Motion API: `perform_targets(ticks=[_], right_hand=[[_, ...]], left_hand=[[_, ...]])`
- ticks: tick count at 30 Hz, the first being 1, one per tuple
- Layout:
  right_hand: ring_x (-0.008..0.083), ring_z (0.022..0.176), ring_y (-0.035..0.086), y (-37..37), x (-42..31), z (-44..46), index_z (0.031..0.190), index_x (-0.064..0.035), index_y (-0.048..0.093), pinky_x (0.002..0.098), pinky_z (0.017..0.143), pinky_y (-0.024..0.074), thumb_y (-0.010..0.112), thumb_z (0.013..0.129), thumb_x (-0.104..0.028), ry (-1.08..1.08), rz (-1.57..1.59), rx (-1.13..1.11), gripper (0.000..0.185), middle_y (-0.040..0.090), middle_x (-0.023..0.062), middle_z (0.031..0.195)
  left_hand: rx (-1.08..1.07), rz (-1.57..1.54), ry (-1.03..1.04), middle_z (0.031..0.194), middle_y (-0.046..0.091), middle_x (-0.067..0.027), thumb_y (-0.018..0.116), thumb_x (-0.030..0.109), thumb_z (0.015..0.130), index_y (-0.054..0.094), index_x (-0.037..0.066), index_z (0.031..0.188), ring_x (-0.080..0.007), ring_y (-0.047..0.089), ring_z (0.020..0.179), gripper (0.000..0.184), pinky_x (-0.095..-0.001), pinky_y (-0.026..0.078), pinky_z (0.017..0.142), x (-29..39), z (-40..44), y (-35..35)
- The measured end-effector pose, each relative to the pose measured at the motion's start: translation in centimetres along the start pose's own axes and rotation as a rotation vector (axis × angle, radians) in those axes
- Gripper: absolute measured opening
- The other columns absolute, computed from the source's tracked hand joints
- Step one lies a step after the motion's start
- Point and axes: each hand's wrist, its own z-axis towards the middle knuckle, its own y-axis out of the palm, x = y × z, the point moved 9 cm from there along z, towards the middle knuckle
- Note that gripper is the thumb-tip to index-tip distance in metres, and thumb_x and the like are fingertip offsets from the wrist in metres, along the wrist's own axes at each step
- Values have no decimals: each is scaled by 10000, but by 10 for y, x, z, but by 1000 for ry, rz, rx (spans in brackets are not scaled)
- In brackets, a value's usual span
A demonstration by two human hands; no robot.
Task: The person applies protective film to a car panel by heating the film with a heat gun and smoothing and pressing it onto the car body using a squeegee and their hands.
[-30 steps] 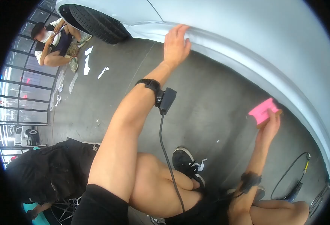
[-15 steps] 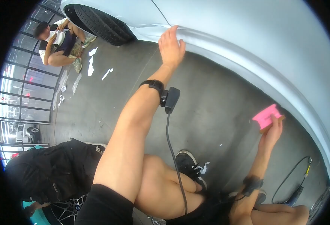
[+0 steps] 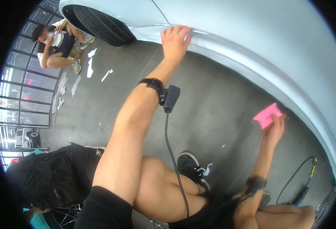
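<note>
My left hand (image 3: 175, 42) rests against the lower side sill (image 3: 229, 57) of a pale blue-white car (image 3: 259, 26), close to a vertical panel seam. Its fingers are spread and bent over the sill's edge, holding nothing. Over to the right, my right hand (image 3: 273, 131) grips a pink squeegee (image 3: 268, 116) with a brown edge. This tool is held above the floor, a short way off the car's curved lower edge. Each wrist wears a black strap, and a cable runs down from the black device (image 3: 170, 98) on the left one.
A car tyre (image 3: 101, 26) stands at upper left. Beyond it a person (image 3: 59, 47) sits low near scattered white scraps (image 3: 90, 66). Another person in black clothing (image 3: 57, 175) is close at lower left, beside a wheel (image 3: 67, 215). A cabled black tool (image 3: 301, 196) lies at lower right.
My left fingers have bent more and spread rightward along the sill. My right hand with the pink squeegee appears slightly further left and up. The seated person's hands have shifted.
</note>
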Motion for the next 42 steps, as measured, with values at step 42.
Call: perform_targets(ticks=[42], right_hand=[[148,768,539,231,-25,34,895,-8,767,301,720,435,665,923,-457,-69,-202,-242,460,636,39,801]], left_hand=[[-78,-355,285,1013,670,-53,679,36,837,640,85,970,-277,622,968,147,-403,470,838,77,5,16]])
